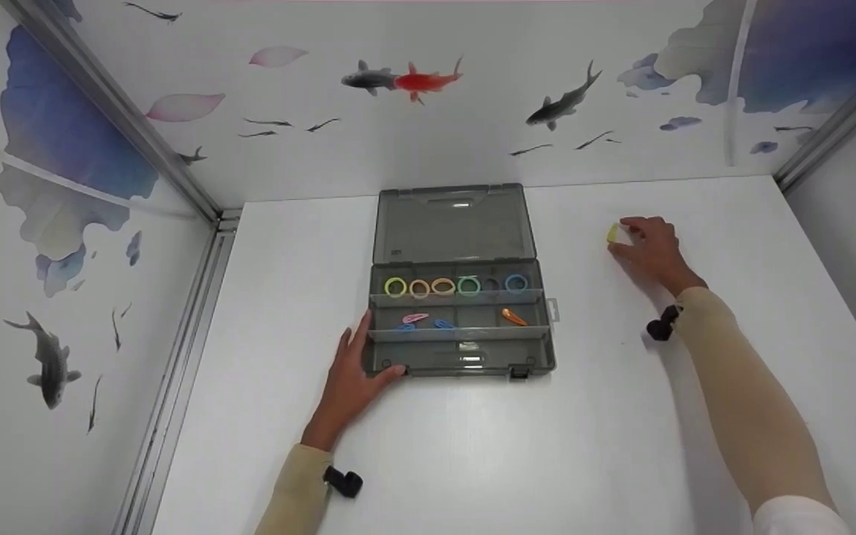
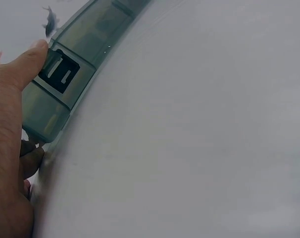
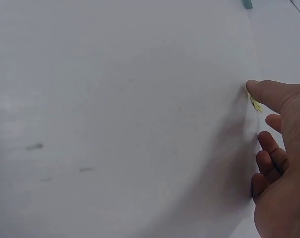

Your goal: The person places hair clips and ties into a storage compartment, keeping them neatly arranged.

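A grey see-through storage box [image 1: 458,260] lies with its lid raised toward the back wall. My left hand [image 1: 350,383] holds its front left corner, thumb on the front edge and fingers along the left side. In the left wrist view the thumb [image 2: 28,64] lies close to the box's black latch [image 2: 61,72]. Off to the right of the box, my right hand [image 1: 651,249] pinches a small yellow hair clip [image 1: 612,233] between thumb and finger. Much of the clip [image 3: 256,104] is hidden behind the thumb in the right wrist view.
Several coloured hair ties [image 1: 469,286] stand in a row in the box's back compartment. Pink, blue and orange hair clips [image 1: 514,317] lie in the middle compartment. White panels with painted fish [image 1: 562,104] border the white table [image 1: 472,453].
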Available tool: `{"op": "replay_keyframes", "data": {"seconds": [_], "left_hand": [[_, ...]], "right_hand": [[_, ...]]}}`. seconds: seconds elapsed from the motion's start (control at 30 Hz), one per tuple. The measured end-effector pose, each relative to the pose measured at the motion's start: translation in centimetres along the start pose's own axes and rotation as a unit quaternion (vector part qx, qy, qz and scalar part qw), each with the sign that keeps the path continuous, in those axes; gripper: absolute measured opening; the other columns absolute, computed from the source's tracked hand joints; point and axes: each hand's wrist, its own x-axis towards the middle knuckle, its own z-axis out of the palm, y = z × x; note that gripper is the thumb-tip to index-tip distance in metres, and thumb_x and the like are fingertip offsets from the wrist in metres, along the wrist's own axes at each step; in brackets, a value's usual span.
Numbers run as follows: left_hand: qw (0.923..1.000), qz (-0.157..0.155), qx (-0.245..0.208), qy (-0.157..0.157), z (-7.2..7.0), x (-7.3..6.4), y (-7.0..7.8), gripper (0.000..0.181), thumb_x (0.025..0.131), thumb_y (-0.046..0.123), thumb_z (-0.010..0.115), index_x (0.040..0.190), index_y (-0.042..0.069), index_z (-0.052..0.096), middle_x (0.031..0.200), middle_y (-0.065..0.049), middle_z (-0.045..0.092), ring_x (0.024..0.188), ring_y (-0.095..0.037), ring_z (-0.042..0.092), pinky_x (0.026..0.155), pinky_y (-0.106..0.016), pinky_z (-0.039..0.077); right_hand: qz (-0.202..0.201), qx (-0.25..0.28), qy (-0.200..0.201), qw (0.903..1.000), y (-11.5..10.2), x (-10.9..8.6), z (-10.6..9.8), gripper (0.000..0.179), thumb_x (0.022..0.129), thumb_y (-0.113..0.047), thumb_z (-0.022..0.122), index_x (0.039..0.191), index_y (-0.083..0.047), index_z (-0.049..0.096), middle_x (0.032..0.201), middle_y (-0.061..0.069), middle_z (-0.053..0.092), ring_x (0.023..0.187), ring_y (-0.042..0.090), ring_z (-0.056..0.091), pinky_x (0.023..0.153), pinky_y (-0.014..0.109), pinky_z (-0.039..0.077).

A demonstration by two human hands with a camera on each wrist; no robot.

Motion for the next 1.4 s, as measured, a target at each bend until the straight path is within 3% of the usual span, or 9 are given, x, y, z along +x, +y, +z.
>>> {"op": "replay_keyframes", "data": {"seconds": [0.37,0.8,1.2,1.4], "left_hand": [[1.0000,0.008,-0.004,0.001,-0.1,0.0,-0.1,0.110,0.092,0.061,0.085,0.178,0.033,0.022,0.178,-0.020,0.033,0.166,-0.052,0.016,0.120,-0.081,0.029],[1.0000,-0.002,-0.003,-0.001,0.0,0.0,0.1,0.112,0.091,0.064,0.085,0.178,0.033,0.021,0.179,-0.018,0.032,0.167,-0.050,0.015,0.122,-0.079,0.029],[1.0000,0.004,-0.006,0.004,0.0,0.0,0.0,0.113,0.090,0.066,0.085,0.178,0.032,0.022,0.179,-0.018,0.032,0.167,-0.050,0.015,0.121,-0.079,0.030],[1.0000,0.004,-0.004,0.004,0.1,0.1,-0.2,0.112,0.091,0.065,0.085,0.178,0.033,0.022,0.178,-0.019,0.033,0.167,-0.050,0.016,0.120,-0.080,0.030]], "right_hand": [[0.029,-0.025,-0.046,0.9982,-0.6,0.8,-0.9,0.071,0.108,-0.037,0.071,0.163,0.001,0.047,0.151,0.031,0.045,0.141,0.051,0.036,0.116,0.069,0.030],[0.026,-0.052,-0.040,0.9975,-1.0,1.1,-0.2,0.067,0.108,-0.038,0.068,0.159,0.001,0.051,0.148,0.030,0.045,0.141,0.051,0.034,0.115,0.075,0.022],[0.017,-0.031,-0.015,0.9993,-1.2,0.6,0.3,0.066,0.107,-0.039,0.070,0.154,0.004,0.055,0.149,0.030,0.048,0.140,0.050,0.038,0.116,0.076,0.022],[-0.001,-0.029,-0.013,0.9995,-1.6,0.1,0.6,0.063,0.106,-0.032,0.074,0.154,0.006,0.056,0.147,0.030,0.051,0.139,0.049,0.043,0.115,0.075,0.024]]}}
